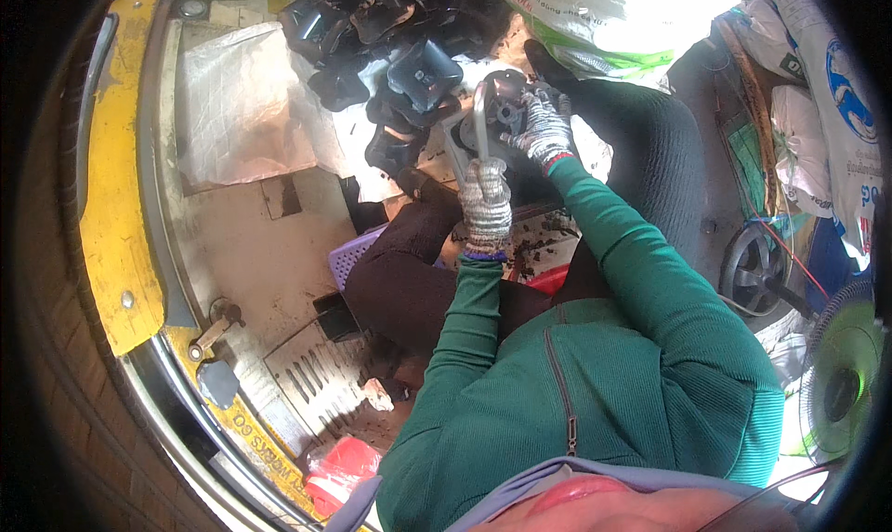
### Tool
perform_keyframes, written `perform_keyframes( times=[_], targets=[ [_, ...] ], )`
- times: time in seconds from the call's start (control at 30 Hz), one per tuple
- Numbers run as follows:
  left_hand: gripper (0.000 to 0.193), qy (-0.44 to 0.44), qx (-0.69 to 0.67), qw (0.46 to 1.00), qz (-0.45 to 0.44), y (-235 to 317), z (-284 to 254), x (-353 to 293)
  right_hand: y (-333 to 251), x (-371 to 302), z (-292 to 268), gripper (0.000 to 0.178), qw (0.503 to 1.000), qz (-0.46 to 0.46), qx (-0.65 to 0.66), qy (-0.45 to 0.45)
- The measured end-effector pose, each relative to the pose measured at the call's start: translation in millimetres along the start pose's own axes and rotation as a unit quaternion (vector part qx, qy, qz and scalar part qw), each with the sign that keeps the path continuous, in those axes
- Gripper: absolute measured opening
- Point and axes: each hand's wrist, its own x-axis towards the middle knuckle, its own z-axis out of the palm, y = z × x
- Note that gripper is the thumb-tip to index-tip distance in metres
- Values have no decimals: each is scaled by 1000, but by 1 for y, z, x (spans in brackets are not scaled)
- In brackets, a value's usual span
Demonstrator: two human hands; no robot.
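My left hand [486, 207], in a grey-white knitted glove with a blue cuff, is closed round the lower end of a grey metal bar handle [480, 123] that stands up in front of me. Beside it, my right hand [546, 131], in a similar glove with a red cuff, has its fingers on a dark part with a round hub [507, 114]. The part's underside and the right fingertips are partly hidden. Just beyond the hands, several glossy black moulded pieces [424, 73] lie heaped together.
Crumpled white sheeting [243, 105] covers the floor at the left, by a yellow metal beam [121, 179]. White sacks [613, 21] stand at the far right. A wheel [751, 270] and a fan [841, 383] are at the right. A purple plastic basket [348, 255] sits beside my leg.
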Motion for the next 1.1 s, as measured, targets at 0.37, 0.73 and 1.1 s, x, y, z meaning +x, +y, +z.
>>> perform_keyframes(
  times=[0.37,0.73,1.1],
  targets=[
    [34,-55,71,993,-72,23,0,6,1,-4,-25,99,999,16,43,5],
    [33,-80,62,984,-148,2,11,7,15,8,-5,96,992,23,127,7],
    [37,-69,40,988,-133,3,14,15,16,12,-7,97,988,20,151,9]
  ],
)
